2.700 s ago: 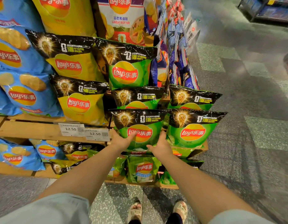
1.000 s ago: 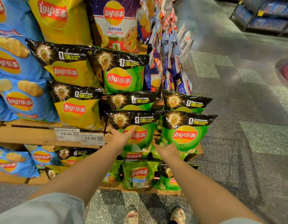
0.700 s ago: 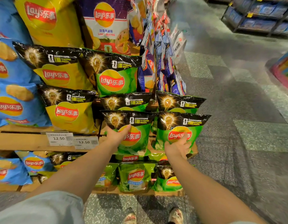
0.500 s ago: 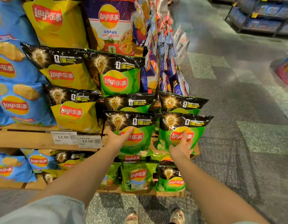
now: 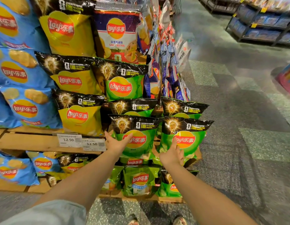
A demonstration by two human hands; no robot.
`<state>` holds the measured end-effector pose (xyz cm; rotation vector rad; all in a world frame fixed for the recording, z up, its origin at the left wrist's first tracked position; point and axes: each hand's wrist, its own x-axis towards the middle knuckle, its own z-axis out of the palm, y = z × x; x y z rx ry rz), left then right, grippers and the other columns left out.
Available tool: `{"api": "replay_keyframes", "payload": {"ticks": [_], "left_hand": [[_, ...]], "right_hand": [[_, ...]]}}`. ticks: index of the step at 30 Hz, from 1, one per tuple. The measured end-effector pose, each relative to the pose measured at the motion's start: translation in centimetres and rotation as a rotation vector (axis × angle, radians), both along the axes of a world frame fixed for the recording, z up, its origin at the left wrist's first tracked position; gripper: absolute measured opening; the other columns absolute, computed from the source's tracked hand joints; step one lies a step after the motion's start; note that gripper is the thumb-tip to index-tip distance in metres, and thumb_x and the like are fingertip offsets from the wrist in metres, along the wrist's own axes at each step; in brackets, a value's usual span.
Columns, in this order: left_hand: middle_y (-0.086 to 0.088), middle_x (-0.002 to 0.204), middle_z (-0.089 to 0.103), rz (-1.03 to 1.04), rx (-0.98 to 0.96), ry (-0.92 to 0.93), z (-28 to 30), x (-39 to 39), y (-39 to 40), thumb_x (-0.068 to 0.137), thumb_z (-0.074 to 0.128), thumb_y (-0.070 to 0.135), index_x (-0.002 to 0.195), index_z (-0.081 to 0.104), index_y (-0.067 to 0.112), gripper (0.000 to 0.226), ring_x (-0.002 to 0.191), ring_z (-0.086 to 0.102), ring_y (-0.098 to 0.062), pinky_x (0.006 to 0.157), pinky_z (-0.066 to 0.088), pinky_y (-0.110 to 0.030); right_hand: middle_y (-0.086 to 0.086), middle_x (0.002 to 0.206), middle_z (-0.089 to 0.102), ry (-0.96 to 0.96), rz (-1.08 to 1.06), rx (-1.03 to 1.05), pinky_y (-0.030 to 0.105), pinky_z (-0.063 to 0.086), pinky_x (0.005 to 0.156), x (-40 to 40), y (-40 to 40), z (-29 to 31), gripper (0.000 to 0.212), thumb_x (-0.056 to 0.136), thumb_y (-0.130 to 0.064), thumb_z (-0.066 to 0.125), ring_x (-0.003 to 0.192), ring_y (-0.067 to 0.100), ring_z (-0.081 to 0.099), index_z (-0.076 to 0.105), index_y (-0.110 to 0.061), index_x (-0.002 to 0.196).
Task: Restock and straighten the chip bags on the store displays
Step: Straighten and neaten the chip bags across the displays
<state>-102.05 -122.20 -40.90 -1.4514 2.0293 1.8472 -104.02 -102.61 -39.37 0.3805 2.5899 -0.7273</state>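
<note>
Two green chip bags with black tops stand side by side at the front of a wooden shelf (image 5: 27, 142). My left hand (image 5: 115, 143) lies flat with spread fingers on the left green bag (image 5: 141, 148), over its logo. My right hand (image 5: 172, 155) touches the right green bag (image 5: 189, 148) with a straight forefinger at the logo; its other fingers are loosely bent. More green bags (image 5: 124, 85) stand behind and above them.
Yellow bags (image 5: 77, 116) and blue bags (image 5: 25, 108) fill the shelf to the left, above two price tags (image 5: 81, 141). A lower shelf holds more green bags (image 5: 139, 181). Hanging snack packs (image 5: 170, 65) line the display's right end. Tiled aisle floor (image 5: 238, 111) lies right.
My right hand came up from under the right green bag to its front and now points at the logo. My left hand has stayed flat on the left green bag.
</note>
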Motion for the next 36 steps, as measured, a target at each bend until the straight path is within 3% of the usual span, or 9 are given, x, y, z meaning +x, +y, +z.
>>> {"api": "replay_keyframes", "payload": {"ticks": [8, 15, 19, 22, 26, 32, 36], "left_hand": [[-0.015, 0.158, -0.007, -0.072, -0.144, 0.042, 3.1, 0.4, -1.3, 0.067, 0.082, 0.045, 0.15, -0.008, 0.035, 0.123, 0.145, 0.008, -0.036, 0.113, 0.02, -0.057], [-0.015, 0.158, -0.012, -0.187, -0.257, 0.103, 5.6, 1.9, -1.7, 0.068, 0.081, 0.046, 0.15, -0.007, 0.034, 0.121, 0.145, 0.002, -0.037, 0.114, 0.016, -0.057], [-0.012, 0.157, -0.017, -0.379, -0.48, 0.113, 8.4, 3.5, -1.7, 0.067, 0.076, 0.057, 0.151, -0.002, 0.034, 0.117, 0.146, -0.006, -0.034, 0.113, 0.013, -0.056], [-0.008, 0.155, -0.027, -0.597, -0.753, 0.148, 10.6, 4.8, -1.3, 0.068, 0.072, 0.062, 0.15, -0.002, 0.037, 0.114, 0.144, -0.017, -0.033, 0.111, 0.008, -0.063], [-0.002, 0.151, -0.036, -0.764, -1.03, 0.063, 13.2, 7.1, -0.9, 0.069, 0.061, 0.074, 0.147, -0.01, 0.044, 0.109, 0.141, -0.025, -0.034, 0.108, 0.0, -0.068], [0.002, 0.151, -0.037, -0.827, -1.169, 0.018, 17.2, 12.9, 0.9, 0.066, 0.054, 0.082, 0.146, -0.013, 0.046, 0.111, 0.141, -0.026, -0.035, 0.104, -0.009, -0.071], [0.006, 0.159, -0.014, -0.938, -1.076, 0.127, 19.2, 18.8, 2.5, 0.072, 0.059, 0.072, 0.149, -0.007, 0.043, 0.105, 0.143, -0.021, -0.031, 0.107, -0.013, -0.067]], "right_hand": [[0.005, 0.159, 0.012, 0.099, 0.07, 0.02, 0.045, 0.003, 0.118, 0.5, -1.0, 1.5, 0.086, 0.09, -0.039, 0.054, 0.146, 0.029, -0.001, -0.006, -0.028, 0.151], [0.003, 0.159, 0.009, 0.255, 0.146, 0.045, 0.043, 0.002, 0.118, 1.9, -1.6, 3.8, 0.091, 0.088, -0.049, 0.058, 0.146, 0.027, -0.004, -0.003, -0.027, 0.151], [0.006, 0.159, 0.01, 0.331, 0.237, 0.109, 0.042, 0.0, 0.117, 3.5, -1.4, 5.7, 0.092, 0.086, -0.054, 0.057, 0.146, 0.027, -0.007, -0.003, -0.028, 0.151], [0.007, 0.16, 0.003, 0.381, 0.328, 0.154, 0.044, -0.002, 0.117, 4.5, -1.0, 7.7, 0.091, 0.087, -0.056, 0.054, 0.146, 0.027, -0.012, -0.005, -0.03, 0.151], [0.008, 0.159, -0.008, 0.438, 0.467, 0.224, 0.05, -0.007, 0.116, 6.8, -0.2, 10.9, 0.091, 0.087, -0.062, 0.049, 0.144, 0.03, -0.018, -0.009, -0.035, 0.15], [0.008, 0.158, -0.015, 0.538, 0.632, 0.324, 0.047, -0.009, 0.115, 12.4, 1.6, 15.9, 0.086, 0.086, -0.068, 0.042, 0.144, 0.03, -0.016, -0.007, -0.037, 0.15], [0.009, 0.158, -0.016, 0.558, 0.668, 0.324, 0.046, -0.008, 0.116, 17.5, 2.3, 18.3, 0.086, 0.087, -0.069, 0.04, 0.144, 0.031, -0.016, -0.01, -0.037, 0.149]]}}
